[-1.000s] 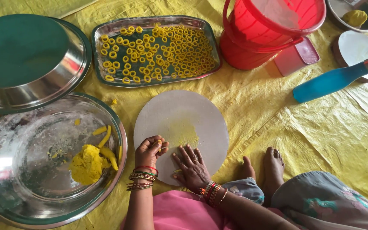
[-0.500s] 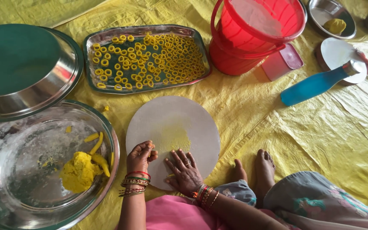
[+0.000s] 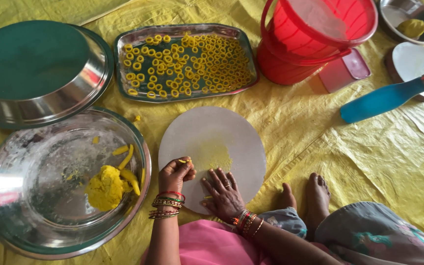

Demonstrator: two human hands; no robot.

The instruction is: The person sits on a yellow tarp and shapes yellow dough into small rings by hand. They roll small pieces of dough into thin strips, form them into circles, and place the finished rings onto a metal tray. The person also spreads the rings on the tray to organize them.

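A yellow plastic sheet is spread under everything. A large steel basin, cut off at the bottom edge, holds a lump of yellow dough. A red bucket is cropped at the top. On the round white board, the right hand is laid flat, fingers spread, palm hidden. The left hand is curled, its fingertips pinched on a small dough piece at the board's near-left edge; its shape cannot be made out.
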